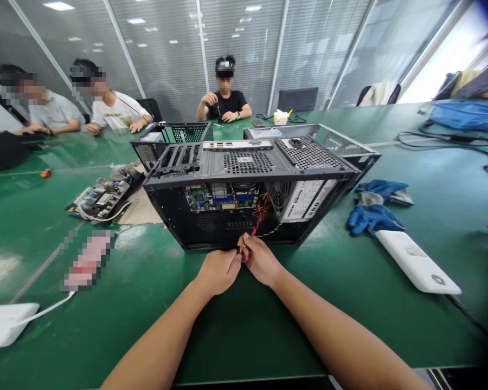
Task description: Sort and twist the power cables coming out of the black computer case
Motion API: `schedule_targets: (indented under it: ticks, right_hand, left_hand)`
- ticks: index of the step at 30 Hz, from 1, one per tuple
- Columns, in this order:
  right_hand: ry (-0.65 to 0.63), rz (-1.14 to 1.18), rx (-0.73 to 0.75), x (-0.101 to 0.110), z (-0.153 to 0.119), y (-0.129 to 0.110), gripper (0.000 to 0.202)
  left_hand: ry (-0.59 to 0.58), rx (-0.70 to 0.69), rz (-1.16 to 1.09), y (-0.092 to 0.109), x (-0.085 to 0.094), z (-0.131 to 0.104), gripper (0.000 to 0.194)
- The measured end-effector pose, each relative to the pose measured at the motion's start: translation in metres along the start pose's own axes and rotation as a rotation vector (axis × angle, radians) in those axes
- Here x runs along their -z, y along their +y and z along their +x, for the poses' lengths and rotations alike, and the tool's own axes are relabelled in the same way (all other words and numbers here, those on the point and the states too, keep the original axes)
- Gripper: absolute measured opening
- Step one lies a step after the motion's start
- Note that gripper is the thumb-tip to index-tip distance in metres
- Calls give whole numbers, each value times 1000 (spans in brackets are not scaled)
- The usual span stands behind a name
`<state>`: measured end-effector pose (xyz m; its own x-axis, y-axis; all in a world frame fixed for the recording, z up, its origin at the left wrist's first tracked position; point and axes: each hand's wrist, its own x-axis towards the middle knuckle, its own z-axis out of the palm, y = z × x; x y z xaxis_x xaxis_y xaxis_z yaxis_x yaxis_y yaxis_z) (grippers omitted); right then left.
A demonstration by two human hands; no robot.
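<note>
With the circuit board (199, 199) and power box (307, 200) seated inside the computer case (244, 175), the parts looked mostly in place, while the loose wires (257, 226) and the uncovered side seemed unfinished. The case stood on the table (244, 336) just beyond the hands, its open side facing near, its slotted panel upward, its long axis running left to right. The left hand (219, 270) and right hand (263, 261) met at its near edge, fingertips pinching the wires, whose end was too small to make out.
</note>
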<state>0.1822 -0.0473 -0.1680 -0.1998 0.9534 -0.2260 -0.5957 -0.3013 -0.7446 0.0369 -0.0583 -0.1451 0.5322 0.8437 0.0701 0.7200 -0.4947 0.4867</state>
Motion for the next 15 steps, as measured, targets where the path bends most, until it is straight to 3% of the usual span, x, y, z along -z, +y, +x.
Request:
schedule_targets:
  ticks: [15]
  right_hand:
    - [-1, 19, -12, 0, 0, 1, 36]
  left_hand:
    - [-20, 5, -8, -2, 0, 0, 31]
